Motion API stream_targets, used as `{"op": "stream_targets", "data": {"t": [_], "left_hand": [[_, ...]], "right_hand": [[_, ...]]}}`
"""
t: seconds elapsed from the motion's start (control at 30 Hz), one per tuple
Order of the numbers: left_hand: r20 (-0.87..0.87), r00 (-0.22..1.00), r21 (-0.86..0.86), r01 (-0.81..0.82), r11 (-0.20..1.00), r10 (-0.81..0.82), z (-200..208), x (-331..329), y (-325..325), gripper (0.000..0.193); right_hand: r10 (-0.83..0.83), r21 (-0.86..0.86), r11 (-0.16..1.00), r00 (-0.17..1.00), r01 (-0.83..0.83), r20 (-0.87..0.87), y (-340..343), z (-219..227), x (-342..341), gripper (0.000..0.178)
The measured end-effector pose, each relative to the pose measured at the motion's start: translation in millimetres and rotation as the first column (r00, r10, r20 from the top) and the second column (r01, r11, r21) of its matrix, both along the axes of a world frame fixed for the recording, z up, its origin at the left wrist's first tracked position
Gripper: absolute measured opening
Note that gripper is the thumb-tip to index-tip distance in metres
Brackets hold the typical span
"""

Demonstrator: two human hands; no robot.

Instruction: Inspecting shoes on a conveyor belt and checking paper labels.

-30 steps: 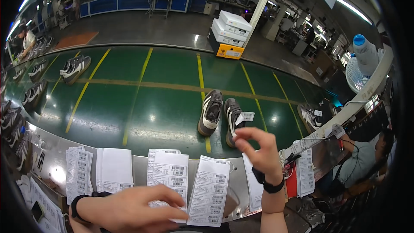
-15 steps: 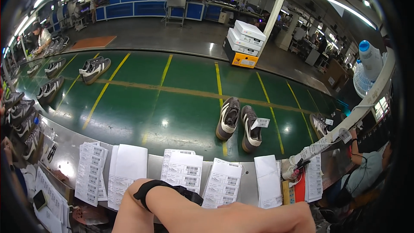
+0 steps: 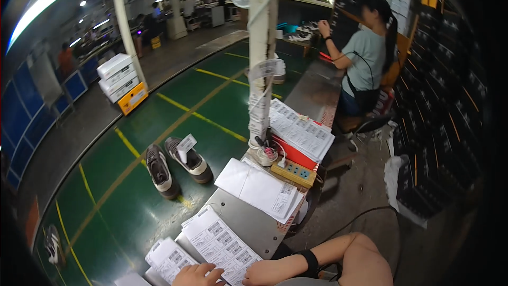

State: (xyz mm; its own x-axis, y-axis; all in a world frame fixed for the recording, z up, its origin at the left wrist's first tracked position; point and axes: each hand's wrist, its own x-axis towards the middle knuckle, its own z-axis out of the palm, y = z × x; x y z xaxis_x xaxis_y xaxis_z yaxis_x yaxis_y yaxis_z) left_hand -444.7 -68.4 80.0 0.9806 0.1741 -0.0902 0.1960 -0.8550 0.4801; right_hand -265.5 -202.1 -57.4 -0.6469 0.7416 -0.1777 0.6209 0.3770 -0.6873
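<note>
At the lower edge my left hand (image 3: 198, 274) lies over a stack of label sheets (image 3: 168, 257), its fingers apart and partly cut off by the frame. My right hand (image 3: 267, 271), with a black band at its wrist, is at the near end of another barcode label stack (image 3: 221, 241). Its fingers are bent down; whatever they may hold is hidden. Beyond the stacks, a pair of dark shoes with white stripes stands on the green belt: a left one (image 3: 157, 169) and a right one (image 3: 198, 168) with a white tag (image 3: 187, 144).
A white post (image 3: 260, 47) rises beside a power strip (image 3: 292, 173) and more paper stacks (image 3: 259, 189). Boxes (image 3: 116, 77) stand beyond the belt (image 3: 111, 190). At right are a seated co-worker (image 3: 365, 58) and stacked dark boxes (image 3: 434, 111).
My view has swung to the right, so the shoes and stacks sit further left in it. My forearms no longer cross in front of the stacks, and both hands now show at the lower edge.
</note>
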Motion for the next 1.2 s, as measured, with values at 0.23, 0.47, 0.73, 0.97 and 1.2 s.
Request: {"op": "stream_targets", "data": {"t": [0.23,0.47,0.73,0.97,1.2], "left_hand": [[-0.172,0.972,0.052,-0.154,0.987,0.161,-37,-26,5,0.038],[0.024,0.957,0.034,-0.291,0.956,0.29,-26,-12,-28,0.085],[-0.04,0.937,-0.058,-0.349,0.935,0.347,-39,-4,-27,0.084],[0.109,0.955,-0.048,-0.273,0.961,0.276,-52,-9,-18,0.059],[0.566,0.665,-0.26,-0.416,0.871,0.487,-116,-7,17,0.028]], "right_hand": [[-0.352,-0.153,0.936,0.826,0.317,-0.441,24,4,1,0.046],[-0.838,-0.814,0.508,0.056,-0.281,-0.542,50,22,-51,0.075],[-0.883,-0.838,0.411,0.071,-0.36,-0.464,56,26,-56,0.051],[-0.768,-0.786,0.457,0.262,-0.416,-0.585,81,5,-59,0.075],[-0.386,0.106,0.88,0.826,0.464,-0.411,58,10,-31,0.052]]}}
